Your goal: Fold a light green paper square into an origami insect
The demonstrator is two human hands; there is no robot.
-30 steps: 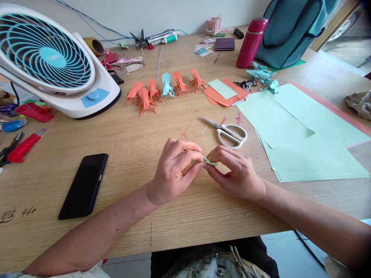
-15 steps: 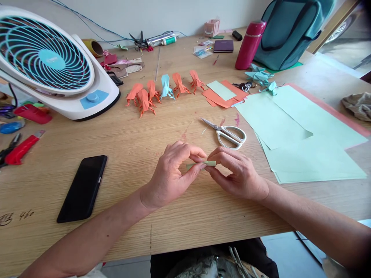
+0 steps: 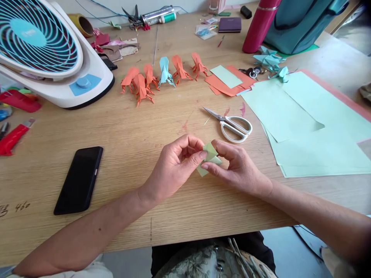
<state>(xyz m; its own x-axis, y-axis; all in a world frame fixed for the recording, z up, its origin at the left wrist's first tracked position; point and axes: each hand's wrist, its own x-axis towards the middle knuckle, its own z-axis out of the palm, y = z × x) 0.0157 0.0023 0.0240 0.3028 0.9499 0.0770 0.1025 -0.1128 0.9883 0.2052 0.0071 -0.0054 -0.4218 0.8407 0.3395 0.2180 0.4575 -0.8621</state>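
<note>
Both of my hands pinch a small folded piece of light green paper (image 3: 209, 155) just above the wooden table (image 3: 121, 127). My left hand (image 3: 174, 166) grips its left side with thumb and fingers closed. My right hand (image 3: 237, 168) holds its right side, fingers closed on it. The paper now shows a broad folded face with a pointed top. White-handled scissors (image 3: 232, 125) lie just beyond my right hand.
A row of orange and blue origami figures (image 3: 162, 75) stands further back. Light green sheets (image 3: 304, 123) lie at the right, orange sheets (image 3: 226, 81) behind the scissors. A black phone (image 3: 79, 179) lies at the left, a white fan (image 3: 49, 54) at the back left, a red bottle (image 3: 259, 25) and teal bag (image 3: 304, 19) at the back right.
The folded paper was edge-on as a thin strip; it has been turned or opened so that a wider face shows. Both hands stayed together. The camera tilted down slightly.
</note>
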